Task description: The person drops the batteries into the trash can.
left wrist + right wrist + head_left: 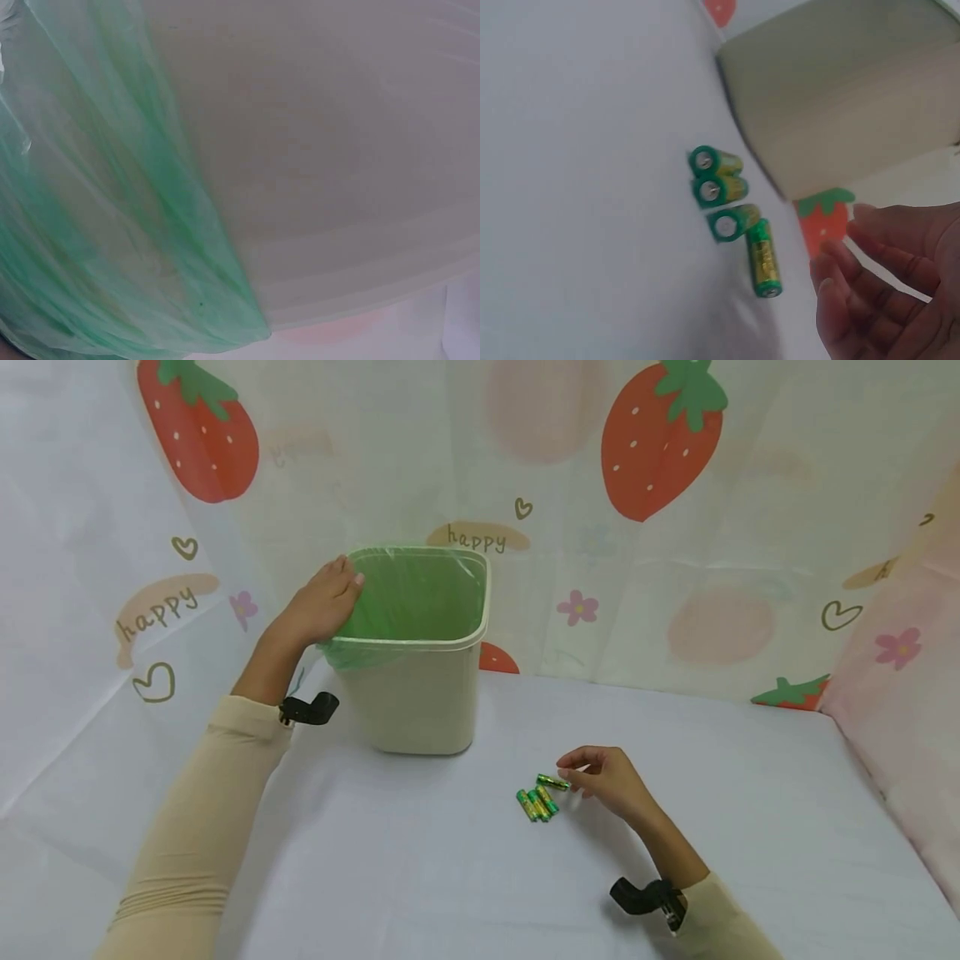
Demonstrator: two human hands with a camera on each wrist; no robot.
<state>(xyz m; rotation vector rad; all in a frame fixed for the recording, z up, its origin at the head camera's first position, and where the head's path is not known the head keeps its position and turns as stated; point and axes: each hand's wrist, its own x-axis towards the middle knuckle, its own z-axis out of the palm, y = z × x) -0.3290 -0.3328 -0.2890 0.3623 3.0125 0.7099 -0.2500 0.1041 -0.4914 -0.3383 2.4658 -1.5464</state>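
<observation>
A cream trash bin [408,706] stands upright, its green plastic liner [420,593] folded over the rim. At the bin's left edge, my left hand [322,602] grips the rim over the liner; its thumb is hidden. The left wrist view shows the liner [142,195] hanging over the bin's outer wall [322,165]. My right hand [607,781] is beside several green and gold batteries, nearest to a single battery [552,782] lying crosswise behind the others [537,805]. In the right wrist view, the right hand's fingers [885,292] are loosely bent and apart from that battery [764,259].
A white cloth covers the table [420,860]. Behind it hangs a curtain [555,635] printed with strawberries, flowers and hearts, close to the bin's back. A pink-toned side curtain [907,718] borders the right. Black cameras [311,708] are strapped to both wrists.
</observation>
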